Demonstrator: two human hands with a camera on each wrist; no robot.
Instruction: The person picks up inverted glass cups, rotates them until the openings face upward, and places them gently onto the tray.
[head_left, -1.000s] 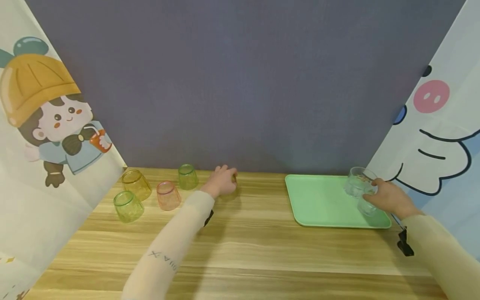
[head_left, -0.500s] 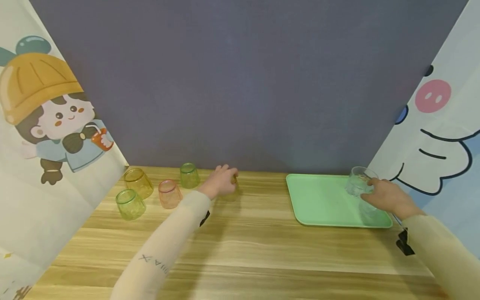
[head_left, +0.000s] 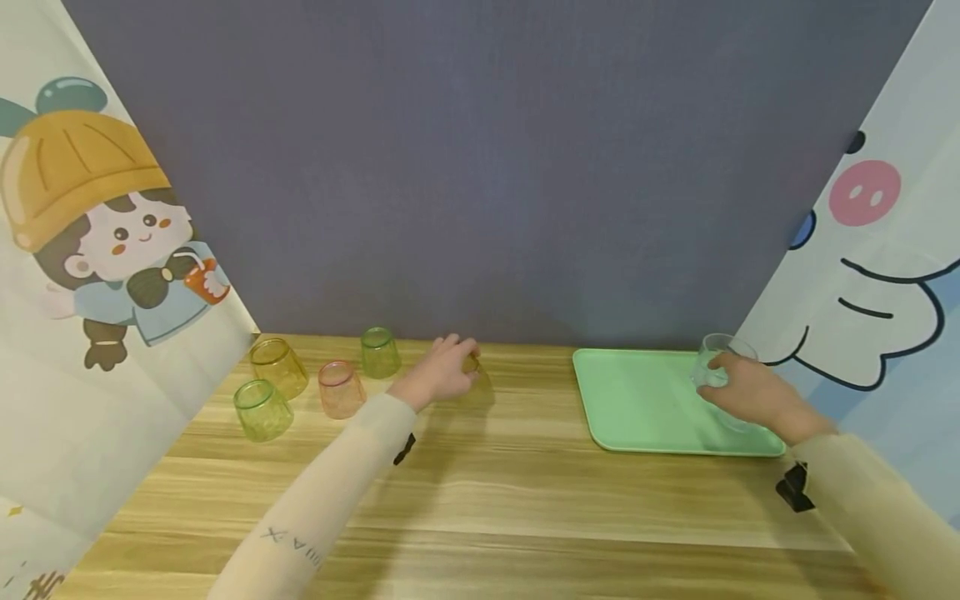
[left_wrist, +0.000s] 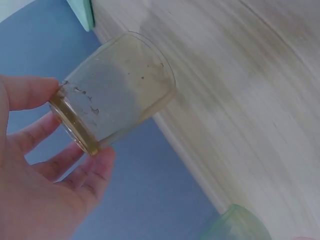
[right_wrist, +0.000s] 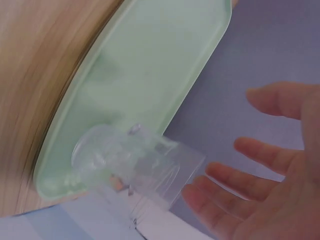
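Note:
My left hand (head_left: pixel 444 371) is at the back middle of the wooden table (head_left: pixel 495 492). It pinches a clear amber cup (left_wrist: pixel 120 95) by one end, thumb on one side and fingers (left_wrist: pixel 95 162) on the other; the cup is tilted just above the wood. In the head view the hand mostly hides this cup (head_left: pixel 476 367). My right hand (head_left: pixel 738 392) is over the back right corner of a green tray (head_left: pixel 637 400). A clear cup (head_left: pixel 712 354) stands there. In the right wrist view the fingers (right_wrist: pixel 240 145) are spread and straight beside the clear cup (right_wrist: pixel 135 160) on the tray (right_wrist: pixel 150 70), not wrapped around it.
Several cups stand mouth down at the back left: a green one (head_left: pixel 378 352), a pink one (head_left: pixel 339 388), a yellow one (head_left: pixel 277 367) and a light green one (head_left: pixel 261 408). A grey wall closes the back; cartoon curtains (head_left: pixel 90 275) hang at both sides.
My right hand has moved the clear cup toward the tray's back right corner, put it down and spread its fingers. My left hand has shifted slightly, still gripping the amber cup.

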